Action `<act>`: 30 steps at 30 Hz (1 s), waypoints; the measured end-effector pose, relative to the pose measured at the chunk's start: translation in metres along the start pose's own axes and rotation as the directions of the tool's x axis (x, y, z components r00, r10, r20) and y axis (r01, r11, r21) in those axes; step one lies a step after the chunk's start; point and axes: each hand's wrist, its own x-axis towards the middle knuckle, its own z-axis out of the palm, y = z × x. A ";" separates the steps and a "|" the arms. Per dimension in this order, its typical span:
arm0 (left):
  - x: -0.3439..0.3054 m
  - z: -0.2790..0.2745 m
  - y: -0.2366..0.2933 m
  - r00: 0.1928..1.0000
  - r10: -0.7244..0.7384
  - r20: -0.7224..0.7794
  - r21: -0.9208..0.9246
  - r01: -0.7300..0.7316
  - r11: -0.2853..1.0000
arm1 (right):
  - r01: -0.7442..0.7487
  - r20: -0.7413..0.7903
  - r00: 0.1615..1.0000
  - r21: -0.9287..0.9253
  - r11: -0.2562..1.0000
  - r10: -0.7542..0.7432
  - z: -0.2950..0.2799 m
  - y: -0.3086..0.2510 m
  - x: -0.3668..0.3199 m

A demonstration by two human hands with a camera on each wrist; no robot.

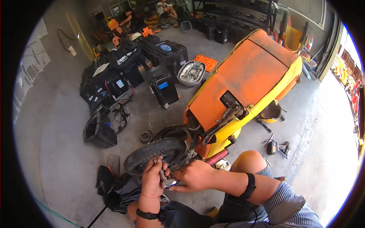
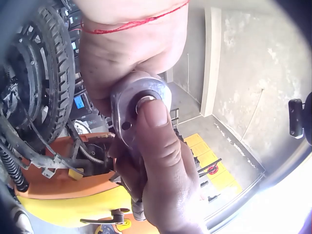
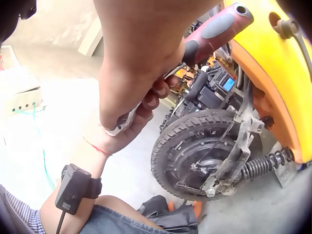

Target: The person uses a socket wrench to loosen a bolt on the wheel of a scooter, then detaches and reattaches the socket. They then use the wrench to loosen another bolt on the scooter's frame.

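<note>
Both hands meet over a ratchet wrench with a shiny metal head [image 2: 127, 100] and a red-and-grey handle [image 3: 219, 31]. My right hand [image 1: 197, 175] grips it near the head, its thumb [image 2: 157, 114] pressing the round button on the back. My left hand [image 1: 152, 178] curls its fingers round the metal socket piece [image 1: 162, 174] at the ratchet's head; much of that piece is hidden by the fingers. Just beyond the hands is the black-tyred wheel [image 3: 195, 151] of an orange-and-yellow scooter [image 1: 247, 72] lying tipped over.
Black battery cases [image 1: 163, 85] and an open black box [image 1: 99, 131] stand on the floor to the left. A cordless power tool [image 1: 277, 147] lies at the right. A grey basin [image 1: 191, 72] holds metal parts. Black plastic sheeting [image 1: 118, 188] lies near the left knee.
</note>
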 end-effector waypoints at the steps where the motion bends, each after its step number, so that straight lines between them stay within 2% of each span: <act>1: -0.001 0.000 0.000 1.000 0.010 0.002 -0.002 -0.010 1.000 | 0.008 -0.002 1.000 -0.006 1.000 -0.008 -0.001 0.000 -0.001; 4: 0.006 -0.007 -0.005 0.999 -0.029 0.034 -0.092 0.032 0.995 | 0.056 -0.064 0.996 -0.030 0.998 -0.058 -0.004 0.004 -0.003; 6: 0.011 -0.013 -0.009 0.989 -0.106 0.107 -0.200 0.126 0.972 | 0.082 -0.061 0.995 -0.011 0.997 -0.082 -0.005 0.006 -0.003; 8: 0.011 -0.012 -0.010 0.990 -0.120 0.070 -0.222 0.133 0.966 | 0.073 -0.028 0.997 0.001 0.997 -0.073 -0.004 0.006 -0.004; 10: 0.013 -0.014 -0.009 0.983 -0.172 0.069 -0.214 0.183 0.960 | 0.064 0.005 0.998 0.006 0.998 -0.064 -0.005 0.005 -0.004; 14: 0.013 -0.013 -0.004 0.987 -0.154 0.041 -0.116 0.158 0.981 | 0.093 0.024 0.995 -0.042 0.995 -0.092 -0.007 -0.001 0.000; 16: 0.018 -0.010 -0.002 0.989 -0.147 -0.014 -0.074 0.145 0.987 | 0.135 -0.032 0.990 -0.058 0.989 -0.137 -0.005 0.002 0.002; 20: 0.024 -0.002 0.009 0.990 -0.134 -0.053 -0.104 0.128 0.986 | 0.105 -0.014 0.994 -0.084 0.991 -0.106 -0.006 0.005 0.007; 22: 0.031 -0.001 0.013 0.989 -0.151 -0.008 -0.086 0.150 0.985 | 0.082 -0.059 0.994 -0.099 0.992 -0.089 -0.005 0.012 0.010; 30: 0.049 -0.006 0.016 0.985 -0.169 -0.025 -0.081 0.167 0.983 | 0.124 -0.100 0.987 -0.053 0.991 -0.129 -0.002 0.026 0.022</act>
